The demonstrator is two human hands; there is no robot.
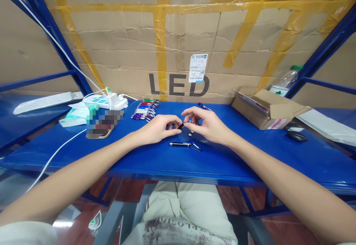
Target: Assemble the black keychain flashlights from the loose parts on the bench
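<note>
Over the middle of the blue table, my left hand (159, 128) pinches a small black tube (181, 126) between thumb and fingers. Facing it, my right hand (210, 125) has its thumb and fingers curled together close to the tube's end; whatever they hold is too small to make out. Below the right fingertips lie small round discs like button cells (190, 134), partly covered by the hand. Nearer the front edge rests a black keychain flashlight (179, 144) with a carabiner clip (195, 147) at its right end.
Several coloured keychain flashlights (143, 111) lie in a row behind my left hand, and a purple one (204, 106) lies farther back. To the left are a phone (104, 125) and a power strip (118, 101). An open cardboard box (264, 108) and black mouse (296, 136) are right.
</note>
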